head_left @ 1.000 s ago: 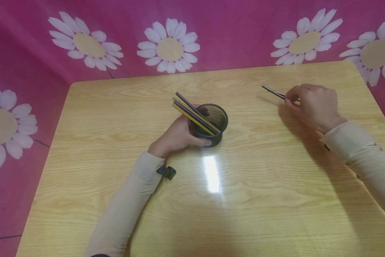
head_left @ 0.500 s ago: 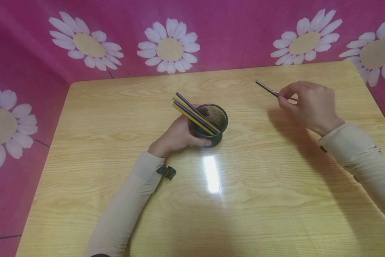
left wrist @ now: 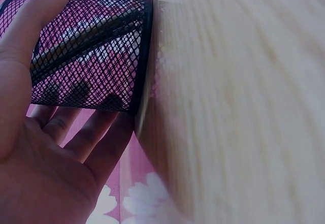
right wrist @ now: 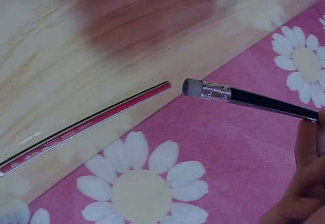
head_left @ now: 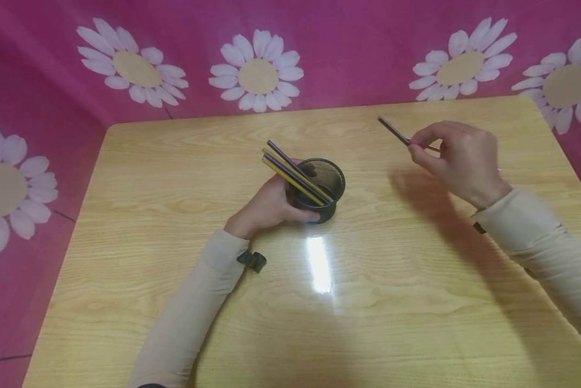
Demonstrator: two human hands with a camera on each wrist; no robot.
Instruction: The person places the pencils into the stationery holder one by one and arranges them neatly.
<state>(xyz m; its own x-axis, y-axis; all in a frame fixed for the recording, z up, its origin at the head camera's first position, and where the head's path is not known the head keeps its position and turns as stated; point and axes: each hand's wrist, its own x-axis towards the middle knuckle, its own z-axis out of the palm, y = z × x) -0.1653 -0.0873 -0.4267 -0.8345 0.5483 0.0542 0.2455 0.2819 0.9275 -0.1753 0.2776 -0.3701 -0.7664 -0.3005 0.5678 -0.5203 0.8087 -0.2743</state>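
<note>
My left hand (head_left: 272,203) grips a black mesh pencil cup (head_left: 336,186) standing on the wooden table, its thumb along the near side. Several dark and yellow pencils (head_left: 290,168) lean in the cup toward the left. The left wrist view shows the fingers curled under and around the cup's mesh (left wrist: 101,89). Over the table's right side, my right hand (head_left: 465,156) pinches a dark pencil (head_left: 392,129) between thumb and forefinger. Its metal band and eraser (right wrist: 203,88) point back toward the wrist. A red and black pencil (right wrist: 96,120) lies beyond it in the right wrist view.
The wooden table (head_left: 378,323) reaches back to a pink cloth (head_left: 348,48) with large white daisies. A bright light reflection lies on the tabletop in front of the cup. A black strap piece (head_left: 251,261) hangs at the left cuff.
My right hand has moved left and slightly back, carrying the pencil with it. The left hand and the cup have stayed in place.
</note>
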